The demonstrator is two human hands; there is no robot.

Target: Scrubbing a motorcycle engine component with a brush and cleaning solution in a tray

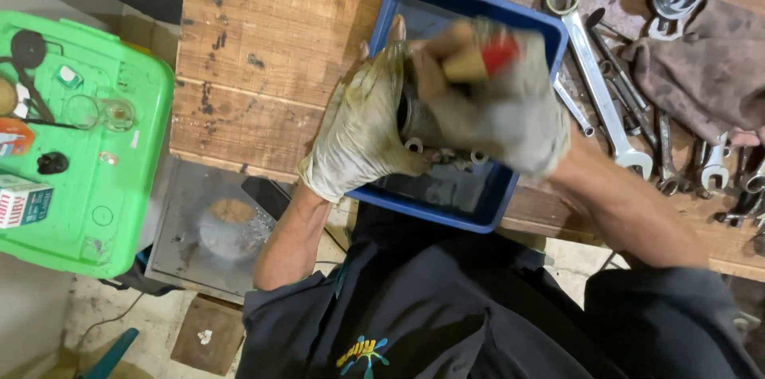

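Both my hands wear dirty pale gloves over a blue plastic tray (486, 208) holding dark liquid and several small metal rings. My left hand (362, 128) grips a dark cylindrical metal part (414, 120) above the tray. My right hand (510, 116) is blurred with motion and holds a brush with a wooden handle and red band (478, 60) against that part. The part's far side is hidden by my hands.
The tray rests on a worn wooden bench (263, 68). Several spanners (598, 92) and a grey rag (701, 68) lie to the right. A green plastic lid (88, 148) with small items is at the left; a metal box (215, 227) sits below the bench.
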